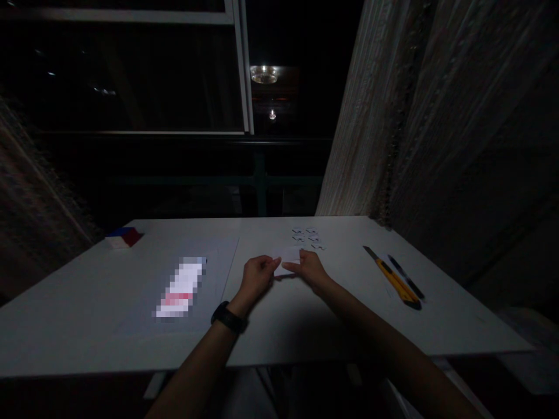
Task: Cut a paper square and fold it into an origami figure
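Between my two hands is a small piece of white paper [288, 256], held just over the white table. My left hand [259, 273], with a black watch on its wrist, pinches the paper's left edge between thumb and fingers. At the right edge, my right hand [311, 269] grips the same paper, its thumb lying across the face. Just beyond the paper lie several small white cut pieces [312, 231] with dark marks, set out in rough rows. The dim light hides any fine marks on the held paper.
To the right lie a yellow utility knife [395, 280], blade out, and a dark pen [406, 276]. On the left, a bright phone [181, 288], its screen blurred, rests on a large paper sheet [220, 267]. A coloured cube [123, 237] sits at the table's [271, 343] far left.
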Demonstrator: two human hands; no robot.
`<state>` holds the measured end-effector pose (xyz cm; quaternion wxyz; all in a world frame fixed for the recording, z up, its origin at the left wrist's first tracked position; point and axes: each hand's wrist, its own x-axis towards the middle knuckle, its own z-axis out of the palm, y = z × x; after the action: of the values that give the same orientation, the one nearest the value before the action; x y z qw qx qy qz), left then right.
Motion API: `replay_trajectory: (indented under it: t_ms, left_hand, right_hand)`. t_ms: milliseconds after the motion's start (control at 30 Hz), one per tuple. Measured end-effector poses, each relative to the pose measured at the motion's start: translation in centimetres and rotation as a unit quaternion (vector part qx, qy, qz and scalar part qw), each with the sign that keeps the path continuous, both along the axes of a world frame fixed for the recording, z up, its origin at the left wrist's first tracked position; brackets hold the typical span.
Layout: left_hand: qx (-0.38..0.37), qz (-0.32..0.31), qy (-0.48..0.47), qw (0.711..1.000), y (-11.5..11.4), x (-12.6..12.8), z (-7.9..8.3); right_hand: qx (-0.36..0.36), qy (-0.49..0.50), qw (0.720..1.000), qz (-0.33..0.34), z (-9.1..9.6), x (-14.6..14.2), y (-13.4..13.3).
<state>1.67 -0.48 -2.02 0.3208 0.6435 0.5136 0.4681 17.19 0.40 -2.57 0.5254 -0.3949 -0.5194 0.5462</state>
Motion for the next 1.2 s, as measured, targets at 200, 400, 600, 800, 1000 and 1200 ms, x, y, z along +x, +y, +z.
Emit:
replay_trajectory:
  t_ms: [200, 400, 600, 800, 1000, 1200]
  left_hand:
    - [-0.001, -0.004, -0.015, 1.000, 0.1, -0.1, -0.3]
    - [-0.036, -0.018, -0.057, 0.998, -0.3, 0.0, 0.2]
    - [-0.053, -0.028, -0.068, 0.996, -0.6, 0.0, 0.6]
    - [-0.068, -0.065, -0.061, 0.994, -0.6, -0.2, 0.7]
    - [-0.082, -0.063, -0.093, 0.990, -0.3, -0.2, 0.6]
    - [-0.107, -0.068, -0.108, 0.986, -0.3, -0.1, 0.9]
  right_hand:
    - [-0.007, -0.021, 1.000, -0.004, -0.2, 0.1, 0.2]
    - [-0.004, -0.052, 0.999, -0.011, -0.2, 0.2, 0.2]
    - [-0.017, -0.038, 0.999, -0.002, -0.2, 0.3, 0.1]
    - [-0.023, -0.011, 1.000, -0.004, 0.0, 0.3, -0.1]
    - [-0.030, -0.013, 0.999, -0.004, 0.3, 0.3, -0.1]
    - [-0.031, -0.040, 0.999, -0.009, 0.1, 0.4, 0.0]
